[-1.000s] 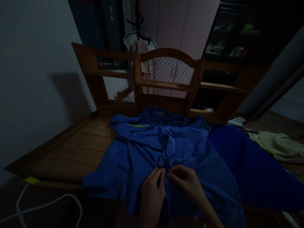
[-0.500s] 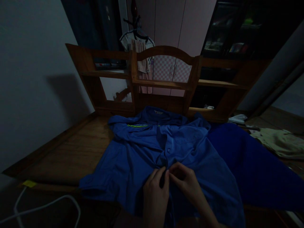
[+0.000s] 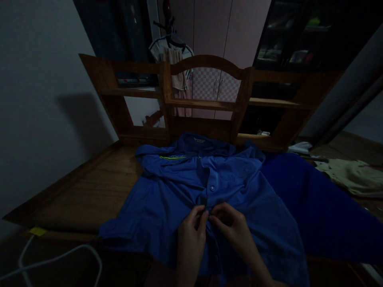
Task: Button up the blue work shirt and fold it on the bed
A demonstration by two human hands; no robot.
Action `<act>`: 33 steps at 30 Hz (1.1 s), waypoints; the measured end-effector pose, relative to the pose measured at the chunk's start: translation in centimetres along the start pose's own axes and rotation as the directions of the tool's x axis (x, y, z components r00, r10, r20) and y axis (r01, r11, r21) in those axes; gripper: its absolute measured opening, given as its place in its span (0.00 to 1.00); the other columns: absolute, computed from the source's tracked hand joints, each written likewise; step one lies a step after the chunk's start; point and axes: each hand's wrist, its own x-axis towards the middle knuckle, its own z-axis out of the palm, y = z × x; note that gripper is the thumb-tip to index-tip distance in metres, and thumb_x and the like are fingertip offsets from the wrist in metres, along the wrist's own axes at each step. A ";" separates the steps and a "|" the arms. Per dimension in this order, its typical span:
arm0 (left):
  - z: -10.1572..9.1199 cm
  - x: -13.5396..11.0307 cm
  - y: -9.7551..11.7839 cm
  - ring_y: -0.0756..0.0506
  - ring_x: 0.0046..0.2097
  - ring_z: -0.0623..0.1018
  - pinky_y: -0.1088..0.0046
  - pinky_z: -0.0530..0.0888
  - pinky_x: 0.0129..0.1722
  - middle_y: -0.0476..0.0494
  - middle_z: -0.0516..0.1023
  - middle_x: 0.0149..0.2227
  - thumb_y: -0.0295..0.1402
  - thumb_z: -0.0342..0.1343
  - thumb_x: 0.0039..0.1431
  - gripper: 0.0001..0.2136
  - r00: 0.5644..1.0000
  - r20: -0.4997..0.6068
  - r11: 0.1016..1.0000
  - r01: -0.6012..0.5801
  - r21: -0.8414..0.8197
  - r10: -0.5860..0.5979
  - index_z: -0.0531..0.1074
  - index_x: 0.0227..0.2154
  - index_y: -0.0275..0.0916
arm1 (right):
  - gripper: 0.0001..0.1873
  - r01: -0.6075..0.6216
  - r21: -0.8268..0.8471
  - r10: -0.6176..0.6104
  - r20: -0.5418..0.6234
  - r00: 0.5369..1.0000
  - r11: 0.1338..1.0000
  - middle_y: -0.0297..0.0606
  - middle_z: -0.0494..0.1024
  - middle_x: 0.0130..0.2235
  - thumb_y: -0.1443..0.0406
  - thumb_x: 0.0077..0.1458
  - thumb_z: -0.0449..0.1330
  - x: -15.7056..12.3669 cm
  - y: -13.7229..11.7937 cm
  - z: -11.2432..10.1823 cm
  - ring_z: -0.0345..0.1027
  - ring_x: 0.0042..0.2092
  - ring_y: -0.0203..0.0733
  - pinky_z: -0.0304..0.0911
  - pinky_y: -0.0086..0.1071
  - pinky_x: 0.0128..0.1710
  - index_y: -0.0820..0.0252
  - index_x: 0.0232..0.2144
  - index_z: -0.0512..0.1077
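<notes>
We're at the placket: left hand (image 3: 191, 235) and right hand (image 3: 231, 227) fingertips pinching the blue shirt (image 3: 167, 191), a button (image 3: 212, 187) at twelve o'clock.

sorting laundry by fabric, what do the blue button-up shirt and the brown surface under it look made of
The blue button-up shirt: thin woven cloth, matte, perhaps cotton or a blend; it wrinkles softly. The brown surface: wood, dull sheen, faint grain lines showing.

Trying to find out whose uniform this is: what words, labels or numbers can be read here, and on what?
Neck label inside the collar of the blue shirt: print too small and dim to read.
Small lettering by the yellow-green stripe on its chest: blurred, unreadable.
Nothing else legible.
</notes>
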 end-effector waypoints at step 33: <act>-0.9 1.0 0.5 0.49 0.36 0.77 0.78 0.71 0.36 0.45 0.76 0.32 0.34 0.57 0.53 0.11 0.989 0.131 0.945 0.102 -0.310 -0.064 0.66 0.38 0.36 | 0.10 0.143 -0.090 -0.146 -0.028 0.989 0.986 0.36 0.70 0.34 0.60 0.55 0.58 -0.5 -0.9 -0.2 0.66 0.34 0.35 0.61 0.26 0.32 0.58 0.37 0.74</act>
